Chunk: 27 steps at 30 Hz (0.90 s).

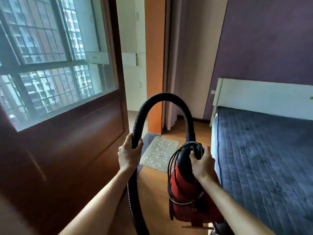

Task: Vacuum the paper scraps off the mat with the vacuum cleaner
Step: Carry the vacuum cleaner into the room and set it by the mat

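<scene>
A red vacuum cleaner (183, 192) hangs in the air in front of me, a black cord wound round its body. My right hand (202, 164) grips its black top handle. A black ribbed hose (166, 97) arches up from the vacuum and comes down on the left, where my left hand (129, 152) grips it; the rest trails past my left forearm toward the floor. Beyond my hands, a small beige mat (156, 156) lies on the wooden floor, scattered with several white paper scraps (161, 150). The hose nozzle is out of view.
A dark wooden door (67, 150) with a glass pane stands close on the left. A bed (264, 158) with a blue quilted mattress and white headboard fills the right. An orange door frame (155, 65) and a pale curtain (186, 65) stand behind the mat.
</scene>
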Motion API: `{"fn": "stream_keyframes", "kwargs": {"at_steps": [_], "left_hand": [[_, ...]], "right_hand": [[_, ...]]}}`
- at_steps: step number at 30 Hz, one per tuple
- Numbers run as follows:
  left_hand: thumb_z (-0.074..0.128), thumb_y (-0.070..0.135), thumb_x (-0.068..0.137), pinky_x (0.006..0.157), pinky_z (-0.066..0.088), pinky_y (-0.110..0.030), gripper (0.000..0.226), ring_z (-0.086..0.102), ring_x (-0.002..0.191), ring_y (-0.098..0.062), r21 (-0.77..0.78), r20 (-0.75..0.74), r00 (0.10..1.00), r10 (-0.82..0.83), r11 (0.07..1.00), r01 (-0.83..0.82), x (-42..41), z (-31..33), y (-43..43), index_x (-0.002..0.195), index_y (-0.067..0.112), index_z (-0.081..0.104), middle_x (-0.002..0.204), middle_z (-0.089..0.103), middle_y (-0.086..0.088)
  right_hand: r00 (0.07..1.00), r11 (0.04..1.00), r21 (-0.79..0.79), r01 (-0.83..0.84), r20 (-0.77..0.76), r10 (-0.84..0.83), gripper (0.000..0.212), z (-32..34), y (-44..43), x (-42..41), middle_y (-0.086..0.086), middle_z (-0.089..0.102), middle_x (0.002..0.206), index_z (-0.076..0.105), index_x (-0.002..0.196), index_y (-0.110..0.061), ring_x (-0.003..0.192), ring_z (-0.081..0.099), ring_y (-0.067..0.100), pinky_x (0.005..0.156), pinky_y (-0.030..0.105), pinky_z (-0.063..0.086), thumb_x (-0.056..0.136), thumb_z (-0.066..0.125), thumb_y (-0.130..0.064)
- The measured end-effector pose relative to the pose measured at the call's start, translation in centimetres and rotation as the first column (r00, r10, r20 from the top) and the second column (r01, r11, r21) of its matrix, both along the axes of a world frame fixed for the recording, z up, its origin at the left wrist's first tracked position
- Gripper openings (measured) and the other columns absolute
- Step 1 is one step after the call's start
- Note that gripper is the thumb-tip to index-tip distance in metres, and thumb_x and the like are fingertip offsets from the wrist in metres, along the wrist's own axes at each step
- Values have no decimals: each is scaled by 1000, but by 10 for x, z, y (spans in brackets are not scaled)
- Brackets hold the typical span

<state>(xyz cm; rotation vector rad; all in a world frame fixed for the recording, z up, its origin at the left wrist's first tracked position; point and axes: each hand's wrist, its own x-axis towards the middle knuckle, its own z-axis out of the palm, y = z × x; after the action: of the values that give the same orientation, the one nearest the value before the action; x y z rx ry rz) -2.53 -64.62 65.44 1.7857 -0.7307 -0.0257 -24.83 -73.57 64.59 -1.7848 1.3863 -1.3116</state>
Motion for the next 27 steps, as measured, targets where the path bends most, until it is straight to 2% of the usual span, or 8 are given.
{"fn": "stream_keyframes", "kwargs": {"at_steps": [3,8,12,17,20,22,24,27], "left_hand": [[61,46,89,78,53,-38,30,65,85,-29,18,-3,999,-42,999,42,-7,5,-26,118,38,60,87,70,-2],[59,50,88,74,51,-36,30,64,83,-28,37,13,998,-66,997,66,-11,10,-62,116,40,59,87,69,-1],[62,44,89,62,42,-28,26,62,74,-21,41,25,995,-99,994,98,-11,20,-92,114,38,63,82,66,3],[64,31,93,48,37,-17,21,53,56,-5,66,68,981,-183,982,179,-8,32,-141,113,26,65,71,61,7],[65,32,92,51,43,-23,27,60,61,-13,59,83,973,-214,976,210,2,35,-179,118,25,66,82,67,3],[65,34,91,57,56,-33,29,65,62,-22,45,73,966,-246,969,243,12,34,-209,119,25,66,82,70,0],[66,33,91,58,59,-42,29,65,60,-23,33,83,960,-269,963,267,19,33,-240,119,25,66,78,69,-1],[66,33,91,52,51,-30,29,59,58,-14,25,111,947,-301,954,300,30,35,-288,119,25,66,76,65,3]], "right_hand": [[999,1000,-3,29,-31,-29,23,5,-22,-12,-1,62,82,56,104,-5,73,58,21,56,18,30,88,68,-17],[996,997,-15,74,-41,-74,32,16,-56,-23,14,71,96,56,114,-3,88,66,33,64,22,35,88,68,-18],[992,993,-2,117,-35,-117,36,21,-88,-26,18,70,97,56,115,-1,90,66,38,70,33,47,87,70,-18],[981,983,28,182,-75,-180,36,26,-128,-25,19,68,99,54,115,-2,91,65,38,70,36,47,88,68,-21],[975,977,36,209,-78,-206,39,27,-160,-20,19,69,100,54,117,-3,91,66,39,72,40,53,87,68,-24],[971,973,34,229,-72,-227,41,27,-182,-15,20,69,101,54,119,-3,93,66,39,74,41,54,87,68,-25],[964,964,56,260,-68,-256,42,29,-203,-11,19,68,103,53,121,-3,95,65,38,73,38,51,88,68,-25],[955,954,58,294,-62,-291,39,31,-237,-2,19,68,101,52,118,-4,92,65,37,72,37,50,88,67,-24]]}}
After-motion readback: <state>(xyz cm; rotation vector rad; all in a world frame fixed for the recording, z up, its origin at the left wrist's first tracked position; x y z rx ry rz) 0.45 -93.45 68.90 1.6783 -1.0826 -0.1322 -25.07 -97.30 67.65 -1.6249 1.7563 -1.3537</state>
